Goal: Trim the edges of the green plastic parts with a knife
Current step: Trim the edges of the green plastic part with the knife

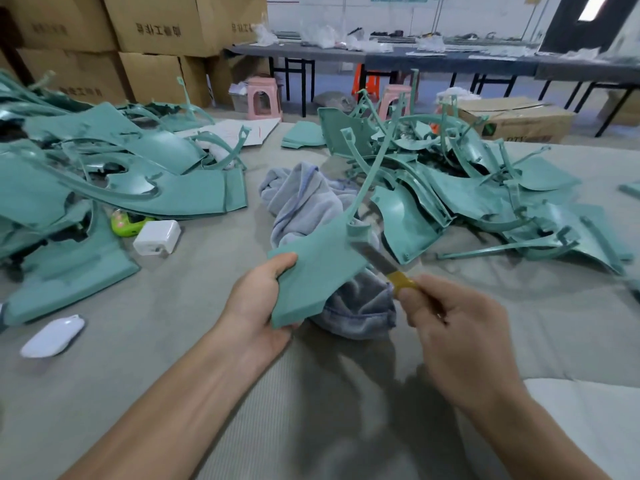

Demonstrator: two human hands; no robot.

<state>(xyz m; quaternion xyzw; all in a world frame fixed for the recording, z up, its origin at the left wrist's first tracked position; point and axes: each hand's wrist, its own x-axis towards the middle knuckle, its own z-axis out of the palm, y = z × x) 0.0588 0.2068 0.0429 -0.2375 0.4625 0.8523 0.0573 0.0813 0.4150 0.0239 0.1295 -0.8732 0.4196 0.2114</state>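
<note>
My left hand (258, 306) grips a flat green plastic part (313, 271) by its lower left edge, thumb on top, holding it above the table. A long thin green strip rises from the part's upper right corner. My right hand (457, 334) holds a knife (384, 263) with a yellow handle. Its steel blade lies against the part's right edge, near that corner.
A pile of green parts (104, 174) lies at the left and another pile (467, 188) at the right. A grey cloth (311, 199) is bunched behind the held part. A white charger (157, 237), a white mouse (52, 337) and a lime-green object (126, 225) lie on the grey table cover.
</note>
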